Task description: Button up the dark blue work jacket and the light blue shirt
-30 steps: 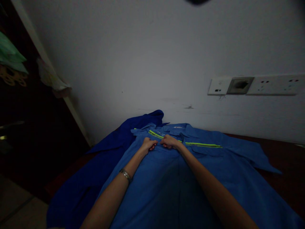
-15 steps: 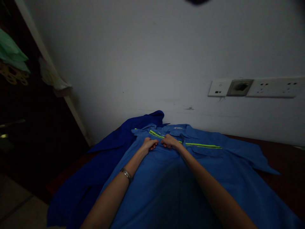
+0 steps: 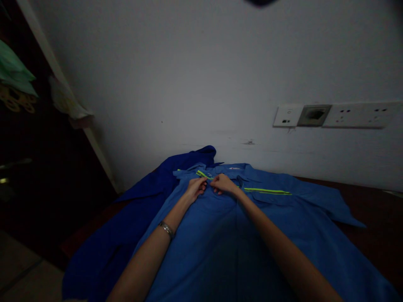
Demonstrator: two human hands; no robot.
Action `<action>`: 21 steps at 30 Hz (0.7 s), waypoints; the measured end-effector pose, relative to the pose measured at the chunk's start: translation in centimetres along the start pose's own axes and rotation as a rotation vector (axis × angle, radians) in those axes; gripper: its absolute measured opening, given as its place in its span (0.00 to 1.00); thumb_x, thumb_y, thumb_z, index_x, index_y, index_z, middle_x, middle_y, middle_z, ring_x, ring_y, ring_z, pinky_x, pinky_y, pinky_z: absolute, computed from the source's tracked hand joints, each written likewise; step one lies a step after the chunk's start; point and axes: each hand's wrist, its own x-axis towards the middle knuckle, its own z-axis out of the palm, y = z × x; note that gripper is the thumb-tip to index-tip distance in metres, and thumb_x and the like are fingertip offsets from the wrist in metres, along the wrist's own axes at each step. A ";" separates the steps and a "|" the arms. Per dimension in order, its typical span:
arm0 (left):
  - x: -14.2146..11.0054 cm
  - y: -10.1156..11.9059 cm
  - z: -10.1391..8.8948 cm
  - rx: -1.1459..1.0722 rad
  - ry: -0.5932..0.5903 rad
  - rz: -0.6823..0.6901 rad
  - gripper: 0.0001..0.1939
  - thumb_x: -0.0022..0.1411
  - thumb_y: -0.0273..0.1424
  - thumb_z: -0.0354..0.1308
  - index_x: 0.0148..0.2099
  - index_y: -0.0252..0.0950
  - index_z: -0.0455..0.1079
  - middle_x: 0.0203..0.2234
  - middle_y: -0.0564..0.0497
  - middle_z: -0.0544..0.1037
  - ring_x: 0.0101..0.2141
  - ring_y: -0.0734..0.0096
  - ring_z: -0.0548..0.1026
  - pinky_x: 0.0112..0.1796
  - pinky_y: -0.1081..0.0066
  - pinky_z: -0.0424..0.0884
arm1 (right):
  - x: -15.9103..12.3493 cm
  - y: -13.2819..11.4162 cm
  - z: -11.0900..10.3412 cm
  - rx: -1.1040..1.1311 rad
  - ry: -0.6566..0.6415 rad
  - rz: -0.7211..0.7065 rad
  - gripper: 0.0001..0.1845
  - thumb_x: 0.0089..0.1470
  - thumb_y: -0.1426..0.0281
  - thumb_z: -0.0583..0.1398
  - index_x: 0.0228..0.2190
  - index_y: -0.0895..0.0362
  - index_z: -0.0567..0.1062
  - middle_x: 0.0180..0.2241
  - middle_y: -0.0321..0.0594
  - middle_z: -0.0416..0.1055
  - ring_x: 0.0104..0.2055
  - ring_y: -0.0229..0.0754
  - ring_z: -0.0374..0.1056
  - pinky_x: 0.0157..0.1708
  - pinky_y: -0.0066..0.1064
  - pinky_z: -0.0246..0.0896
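Note:
A light blue work shirt (image 3: 220, 243) with yellow-green reflective stripes lies flat on a dark table, its collar toward the wall. My left hand (image 3: 195, 188) and my right hand (image 3: 223, 184) meet at the shirt's chest, just below the collar. Both have their fingers curled, pinching the cloth along the front opening. A metal bracelet (image 3: 166, 229) circles my left wrist.
A darker blue garment (image 3: 132, 209) lies under and left of the shirt, hanging off the table's edge. Bare dark tabletop (image 3: 374, 214) shows at the right. Wall sockets (image 3: 333, 115) are mounted on the white wall behind. A dark shelf unit stands at the left.
Both hands have shifted slightly up toward the collar, still pinched on the shirt front. The shirt itself has barely moved.

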 end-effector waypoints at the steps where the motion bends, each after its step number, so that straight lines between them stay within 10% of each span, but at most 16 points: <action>1: -0.1 0.1 0.0 -0.017 -0.011 0.010 0.16 0.43 0.38 0.62 0.27 0.30 0.65 0.19 0.55 0.68 0.14 0.85 0.61 0.12 0.80 0.50 | 0.0 0.1 -0.1 -0.014 -0.014 -0.022 0.06 0.43 0.71 0.59 0.23 0.62 0.69 0.16 0.37 0.68 0.17 0.33 0.64 0.14 0.20 0.57; 11: -0.4 0.2 -0.1 0.010 -0.078 0.070 0.13 0.45 0.35 0.60 0.30 0.30 0.67 0.18 0.57 0.64 0.12 0.85 0.58 0.11 0.80 0.49 | 0.4 1.3 0.8 -0.401 0.266 -0.297 0.13 0.46 0.62 0.58 0.26 0.61 0.74 0.27 0.43 0.73 0.29 0.39 0.68 0.27 0.23 0.56; 21: 1.0 -0.7 -1.2 0.034 0.133 0.246 0.12 0.47 0.31 0.54 0.35 0.30 0.70 0.16 0.57 0.64 0.11 0.84 0.58 0.11 0.80 0.50 | 0.8 1.8 0.5 -0.089 0.140 -0.121 0.10 0.46 0.67 0.57 0.24 0.62 0.74 0.18 0.36 0.67 0.13 0.31 0.58 0.13 0.20 0.52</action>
